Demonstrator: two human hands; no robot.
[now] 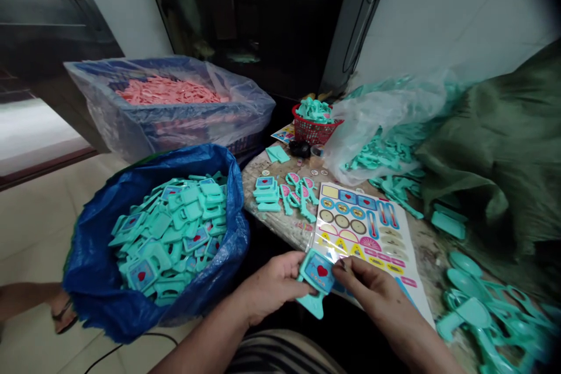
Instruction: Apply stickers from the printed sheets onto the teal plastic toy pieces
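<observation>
Head view: a heart sticker point(316, 272) on a green toy point(312, 307)

The left hand point(278, 283) clamps the toy beside the sticker sheet point(411, 258). The right hand point(372, 292) has fingertips at the sticker's edge; whether they pinch it, I cannot tell. Best, probably, to hold steady, align corners and smooth outward against bubbles.

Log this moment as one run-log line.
left hand: holding teal toy | right hand: at edge of heart sticker | sticker sheet: on table | blue bag: holds teal toys
</observation>
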